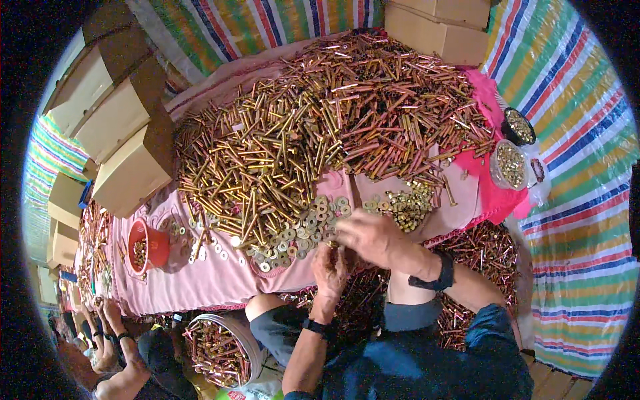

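My left hand [329, 272] is held upright at the near edge of the pink cloth, its fingers closed round a small brass-coloured metal piece [332, 245]. Only the top of that piece shows, so its full shape is hidden. Just above and to its right, my right hand [373, 237] is smeared by motion, and what its fingers do cannot be made out. Flat metal washers [293, 240] lie spread to the left of both hands. Brass-coloured nuts [410, 207] are heaped beyond my right hand. Behind the washers rises a pile of yellowish bolts [253, 153].
Reddish metal rods [407, 100] fill the far right. A red bucket [155, 244] stands left; a clear tub [509, 165] and a black bowl [519, 125] hold small parts. Cardboard boxes [133, 167] stack at left. A white bucket [247, 343] of rods sits below. Another person's arms [110, 333] work at lower left.
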`<state>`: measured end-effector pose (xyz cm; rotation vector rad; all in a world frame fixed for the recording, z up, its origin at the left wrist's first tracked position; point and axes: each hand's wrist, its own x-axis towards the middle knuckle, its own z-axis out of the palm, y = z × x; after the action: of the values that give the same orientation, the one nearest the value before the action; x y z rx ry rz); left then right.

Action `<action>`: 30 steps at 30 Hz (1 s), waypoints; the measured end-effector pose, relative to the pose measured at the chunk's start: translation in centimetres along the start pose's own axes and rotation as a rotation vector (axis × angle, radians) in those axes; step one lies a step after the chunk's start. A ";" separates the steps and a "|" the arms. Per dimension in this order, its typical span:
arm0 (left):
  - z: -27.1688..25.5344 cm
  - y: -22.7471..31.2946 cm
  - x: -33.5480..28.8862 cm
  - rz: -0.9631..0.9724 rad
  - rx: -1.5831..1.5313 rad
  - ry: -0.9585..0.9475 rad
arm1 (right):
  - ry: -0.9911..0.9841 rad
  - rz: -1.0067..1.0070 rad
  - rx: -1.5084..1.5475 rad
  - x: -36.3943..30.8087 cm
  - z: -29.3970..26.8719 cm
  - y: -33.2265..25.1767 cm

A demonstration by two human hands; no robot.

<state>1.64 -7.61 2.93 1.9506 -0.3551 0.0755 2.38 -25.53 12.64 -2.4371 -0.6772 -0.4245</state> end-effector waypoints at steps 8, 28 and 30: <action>0.2 2.0 0.7 0.065 -0.006 0.078 | 0.097 0.404 -0.325 -3.9 -0.9 10.8; 0.7 0.6 0.6 0.127 0.017 0.095 | -0.022 0.076 0.382 1.0 0.8 0.8; 0.7 0.6 0.5 0.113 0.025 0.086 | -0.002 0.096 0.414 0.9 0.9 0.7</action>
<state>1.90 -8.54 3.30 1.9440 -0.4093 0.2376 3.61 -25.21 12.03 -2.0667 -0.5796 -0.2169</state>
